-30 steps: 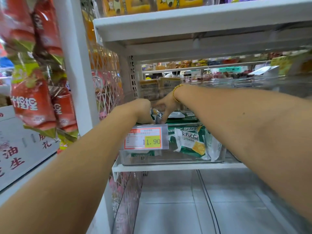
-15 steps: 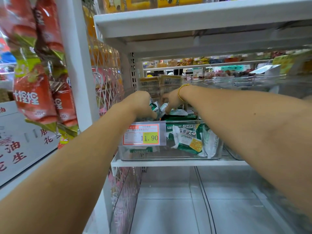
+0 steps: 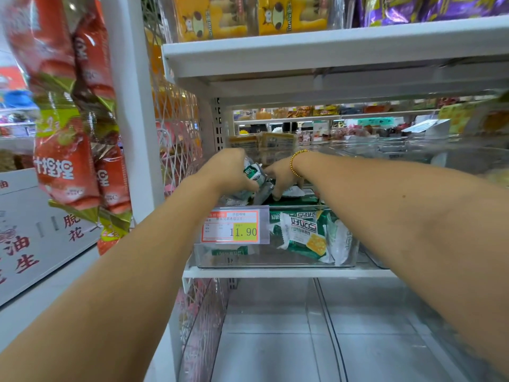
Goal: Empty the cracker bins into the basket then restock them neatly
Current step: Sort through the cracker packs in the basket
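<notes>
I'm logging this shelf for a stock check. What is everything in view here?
Upper shelf: one, white, across the top.
Clear bin: one, transparent, below the upper shelf.
Cracker packets: several, green and white, in the clear bin.
Held packet: one, green and white, above the clear bin.
Price tag: one, orange and yellow, on the clear bin's front.
Yellow packs: at least two, yellow, on the upper shelf.
Purple packs: several, purple, on the upper shelf at right.
Red packs: several, red and green, hanging at left.
Bracelet: one, gold, on the right wrist.
Left hand: one, grips the held packet.
Right hand: one, reaches down onto the packets in the clear bin; grip unclear.
</notes>
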Available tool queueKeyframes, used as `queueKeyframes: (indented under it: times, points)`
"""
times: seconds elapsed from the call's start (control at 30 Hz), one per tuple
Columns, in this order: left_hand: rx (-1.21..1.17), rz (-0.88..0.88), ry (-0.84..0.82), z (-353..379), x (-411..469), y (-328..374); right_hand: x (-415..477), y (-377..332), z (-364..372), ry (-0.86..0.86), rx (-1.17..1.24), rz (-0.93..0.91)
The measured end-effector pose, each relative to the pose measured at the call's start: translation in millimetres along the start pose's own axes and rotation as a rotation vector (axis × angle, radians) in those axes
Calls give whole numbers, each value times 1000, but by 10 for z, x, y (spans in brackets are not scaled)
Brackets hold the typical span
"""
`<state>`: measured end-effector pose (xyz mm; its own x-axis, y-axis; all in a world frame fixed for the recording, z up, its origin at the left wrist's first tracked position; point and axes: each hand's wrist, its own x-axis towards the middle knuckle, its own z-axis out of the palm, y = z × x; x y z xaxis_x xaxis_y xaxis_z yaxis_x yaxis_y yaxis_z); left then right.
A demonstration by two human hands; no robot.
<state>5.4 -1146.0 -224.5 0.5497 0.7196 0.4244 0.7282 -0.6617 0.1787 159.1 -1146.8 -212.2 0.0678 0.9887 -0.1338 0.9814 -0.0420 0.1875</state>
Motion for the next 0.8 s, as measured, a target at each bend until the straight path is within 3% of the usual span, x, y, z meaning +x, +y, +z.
queueKeyframes:
  times: [0.23, 0.4, 0.5, 0.63, 0.8]
  points:
    - [-241, 5, 262, -265, -278, 185, -233, 50, -159, 122, -61, -7]
    - [-462, -13, 573, -458, -935, 404, -845, 72, -327, 416, 255, -108]
    - [-594, 0, 647, -462, -1446, 606, -1366, 5, -273, 557, 535, -153]
    - [-682, 30, 464, -318, -2094, 730, -2180, -51, 55, 632, 805, -254]
    - [-736, 27, -23, 117, -2670, 670, -2829, -59, 844, 492, 960, -380]
